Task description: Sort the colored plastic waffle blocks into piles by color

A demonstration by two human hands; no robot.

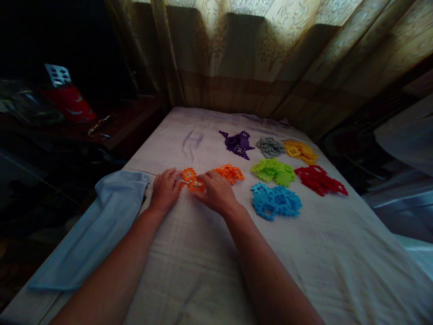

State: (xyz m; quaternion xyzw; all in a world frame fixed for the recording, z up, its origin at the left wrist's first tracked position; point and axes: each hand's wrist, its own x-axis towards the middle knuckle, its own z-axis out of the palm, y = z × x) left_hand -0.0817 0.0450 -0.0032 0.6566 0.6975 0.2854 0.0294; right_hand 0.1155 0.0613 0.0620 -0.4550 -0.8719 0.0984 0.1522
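On the white cloth, flat lattice building pieces with toothed edges lie in piles by colour. My left hand rests low at the left edge of some orange building pieces, its fingertips closed against them. From the right, my right hand reaches over the same pieces, with thumb and fingers curled round the near side. My fingers hide part of these pieces, and I cannot tell whether they are joined. Just behind my right hand lies an orange pile.
Further piles are purple, grey, yellow, lime green, red and blue. A light blue cloth lies along the left edge. Curtains hang behind; a dark side table stands left.
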